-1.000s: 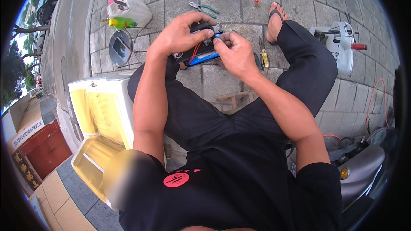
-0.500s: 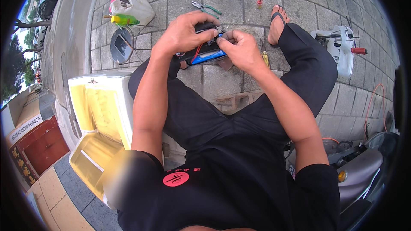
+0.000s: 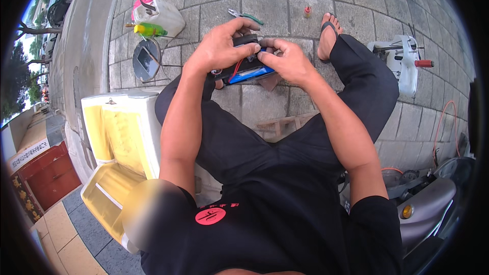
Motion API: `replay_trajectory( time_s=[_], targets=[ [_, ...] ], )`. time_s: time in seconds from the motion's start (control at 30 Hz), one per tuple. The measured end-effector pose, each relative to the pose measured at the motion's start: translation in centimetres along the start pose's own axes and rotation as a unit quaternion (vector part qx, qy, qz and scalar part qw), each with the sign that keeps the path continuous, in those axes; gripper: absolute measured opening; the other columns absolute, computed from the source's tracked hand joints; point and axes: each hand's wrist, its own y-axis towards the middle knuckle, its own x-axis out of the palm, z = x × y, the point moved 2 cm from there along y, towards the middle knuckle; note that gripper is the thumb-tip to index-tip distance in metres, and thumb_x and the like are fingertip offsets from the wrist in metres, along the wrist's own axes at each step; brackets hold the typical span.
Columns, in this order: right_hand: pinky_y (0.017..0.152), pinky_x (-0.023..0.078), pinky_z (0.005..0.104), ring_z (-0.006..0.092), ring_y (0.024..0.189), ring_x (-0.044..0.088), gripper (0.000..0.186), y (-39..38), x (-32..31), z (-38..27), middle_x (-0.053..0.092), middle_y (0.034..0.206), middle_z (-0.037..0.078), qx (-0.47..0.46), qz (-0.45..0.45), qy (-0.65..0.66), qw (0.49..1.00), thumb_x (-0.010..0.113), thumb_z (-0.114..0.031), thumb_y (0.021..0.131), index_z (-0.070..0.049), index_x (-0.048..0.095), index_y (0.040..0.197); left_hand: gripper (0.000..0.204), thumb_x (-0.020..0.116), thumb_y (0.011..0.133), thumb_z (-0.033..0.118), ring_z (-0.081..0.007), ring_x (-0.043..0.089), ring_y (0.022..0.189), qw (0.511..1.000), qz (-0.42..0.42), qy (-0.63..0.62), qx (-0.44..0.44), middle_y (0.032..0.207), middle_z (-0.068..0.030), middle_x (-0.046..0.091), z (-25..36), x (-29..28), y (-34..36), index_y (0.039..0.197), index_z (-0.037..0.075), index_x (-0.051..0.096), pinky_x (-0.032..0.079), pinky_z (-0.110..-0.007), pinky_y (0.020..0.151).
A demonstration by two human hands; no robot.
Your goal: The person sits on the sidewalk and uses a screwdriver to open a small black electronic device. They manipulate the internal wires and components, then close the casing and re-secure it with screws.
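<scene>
My left hand (image 3: 216,50) is closed around a black plastic piece (image 3: 246,39), its thumb pressing on the near side. Below it lies a black case (image 3: 222,76) holding a blue, shiny-wrapped block (image 3: 249,74) that looks like a battery pack. A red wire (image 3: 235,70) runs up from the case toward the left hand's fingers. My right hand (image 3: 290,62) faces the left one, thumb and fingers pinched together at the right end of the black piece. What sits between those fingertips is too small and covered to name.
Pliers with green handles (image 3: 249,18) and a small red-capped bottle (image 3: 307,12) lie beyond my hands. A white jug (image 3: 170,18), green bottle (image 3: 150,29) and round dark tray (image 3: 146,60) stand left. A yellow-and-white seat-like box (image 3: 125,132) is near left; a white-shelled part (image 3: 407,69) lies right.
Both hands have come slightly lower and nearer to me. The black piece has tipped, showing more of its top. A yellow-handled tool beside my right hand is now out of sight.
</scene>
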Motion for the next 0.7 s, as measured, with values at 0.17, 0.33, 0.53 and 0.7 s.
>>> replay_trajectory(
  time_s=[0.17,0.33,0.53,0.7],
  targets=[
    [0.089,0.058,0.03,0.0099,0.1,0.069,0.053,0.4,-0.7,-1.5,0.076,0.115,0.005,0.022,-0.088,-0.016,0.996,0.078,-0.024,0.101,0.006,0.07,0.144,0.05,0.09,0.091,0.027,-0.0215,0.073,0.103,1.0,0.0,0.015,-0.02,0.111,-0.0104,0.08,-0.8,0.0,0.0,0.134,0.005,0.075,0.06,-0.039,0.096],
    [0.096,0.058,0.0313,0.0131,0.109,0.071,0.055,1.0,-1.2,-1.2,0.078,0.124,0.009,0.022,-0.108,-0.034,0.993,0.078,-0.024,0.103,0.007,0.068,0.146,0.045,0.086,0.096,0.03,-0.0208,0.074,0.107,1.0,-0.009,0.021,-0.017,0.116,-0.012,0.081,-0.6,-0.1,0.0,0.131,0.003,0.077,0.06,-0.039,0.097],
    [0.101,0.058,0.0332,0.0164,0.118,0.072,0.065,1.0,-1.2,-1.3,0.077,0.132,0.015,0.016,-0.117,-0.024,0.993,0.08,-0.027,0.105,0.013,0.06,0.152,0.038,0.069,0.113,0.033,-0.0165,0.073,0.105,0.997,-0.032,-0.061,-0.023,0.113,-0.0098,0.081,-1.6,-0.3,0.5,0.131,0.0,0.077,0.059,-0.036,0.094],
    [0.102,0.059,0.0333,0.0172,0.118,0.072,0.066,1.0,-1.1,-1.2,0.076,0.133,0.016,0.024,-0.13,0.003,0.991,0.08,-0.027,0.106,0.014,0.058,0.153,0.038,0.07,0.113,0.033,-0.0142,0.073,0.098,0.998,-0.024,-0.043,-0.027,0.106,-0.0081,0.081,-1.8,-0.1,0.5,0.13,0.0,0.077,0.06,-0.034,0.09]
  ],
)
